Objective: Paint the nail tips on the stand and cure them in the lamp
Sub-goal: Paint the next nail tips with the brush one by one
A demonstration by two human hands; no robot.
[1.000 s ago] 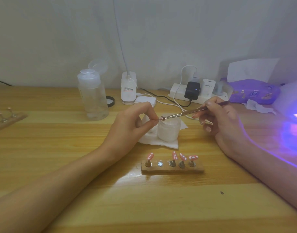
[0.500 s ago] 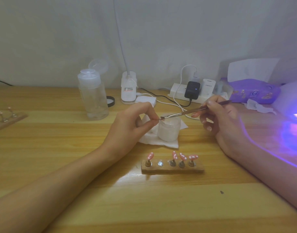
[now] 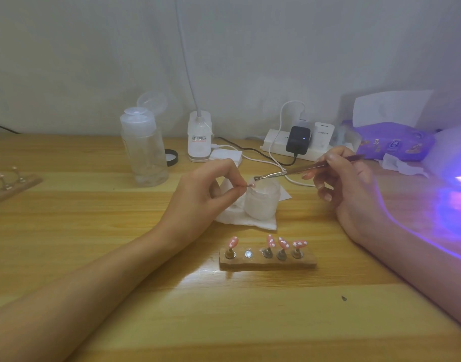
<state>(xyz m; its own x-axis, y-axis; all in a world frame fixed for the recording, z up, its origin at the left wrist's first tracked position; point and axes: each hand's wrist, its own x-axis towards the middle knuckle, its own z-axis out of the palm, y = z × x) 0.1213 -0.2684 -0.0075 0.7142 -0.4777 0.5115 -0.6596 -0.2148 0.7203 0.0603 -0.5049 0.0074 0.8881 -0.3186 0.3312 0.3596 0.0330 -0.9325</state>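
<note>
Pink nail tip is being pinched off-stand by left hand, likely for steadier brushwork | right hand is gripping brush, hovering beside it | stand is showing one vacant slot

The left hand pinches a pink nail tip just under the brush gripped by the right hand

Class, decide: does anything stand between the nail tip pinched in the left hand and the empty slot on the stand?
Nothing visible does. The left hand holds the nail tip by the jar; bare table lies between the tissue and the stand. Painted tips flank the empty slot.
</note>
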